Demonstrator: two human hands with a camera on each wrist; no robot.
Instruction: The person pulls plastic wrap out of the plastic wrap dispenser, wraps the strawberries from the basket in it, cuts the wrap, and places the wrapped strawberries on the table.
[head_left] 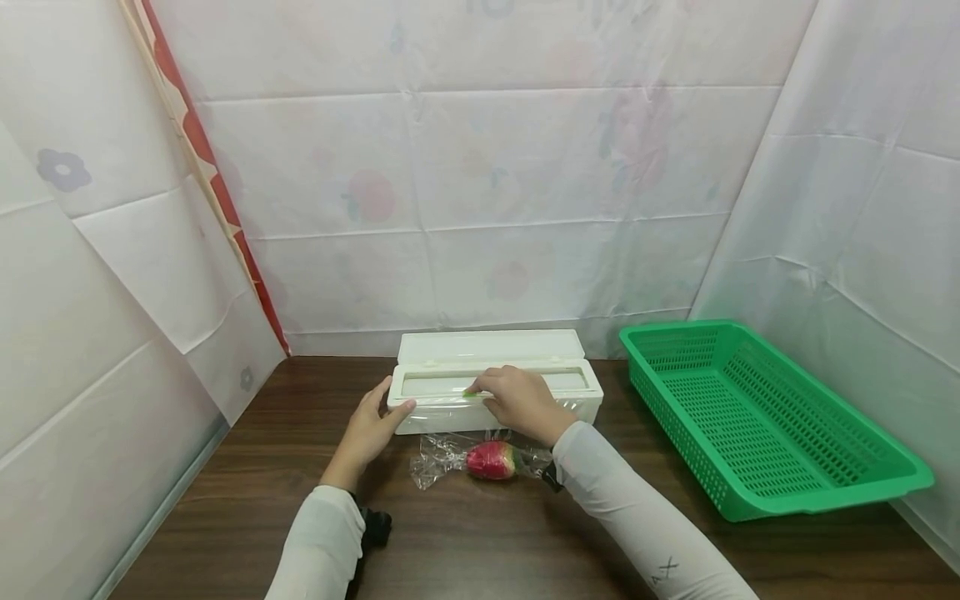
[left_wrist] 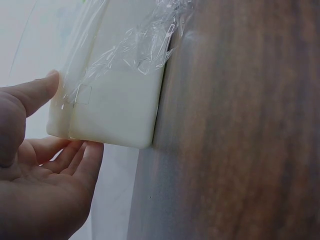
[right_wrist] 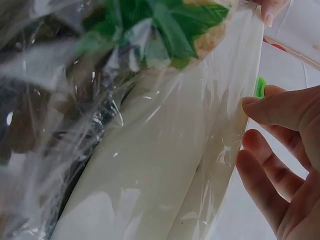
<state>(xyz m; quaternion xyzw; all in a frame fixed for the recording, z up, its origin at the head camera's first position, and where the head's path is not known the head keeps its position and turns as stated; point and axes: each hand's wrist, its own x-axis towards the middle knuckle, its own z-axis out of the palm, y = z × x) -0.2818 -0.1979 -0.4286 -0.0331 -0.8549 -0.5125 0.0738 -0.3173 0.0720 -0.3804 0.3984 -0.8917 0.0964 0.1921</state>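
Note:
A white cling film dispenser (head_left: pixel 427 419) stands on the table, its lid (head_left: pixel 491 346) raised at the back. My left hand (head_left: pixel 367 429) grips the dispenser's left end, thumb at the front top edge and fingers against the end face. Along the top edge, my right hand (head_left: pixel 528 402) pinches a small green slide cutter (right_wrist: pixel 260 87), mostly hidden by the fingers. Clear film (left_wrist: pixel 135 50) hangs down the dispenser's front. Before it lies a red fruit (head_left: pixel 490 460) under crumpled clear film; its green leaves (right_wrist: pixel 175 30) show in the right wrist view.
A green perforated plastic basket (head_left: pixel 795 500) stands to the right on the dark wooden table (head_left: pixel 465 550). White printed sheets (head_left: pixel 495 167) form walls behind and at both sides. The dispenser stands near the back sheet.

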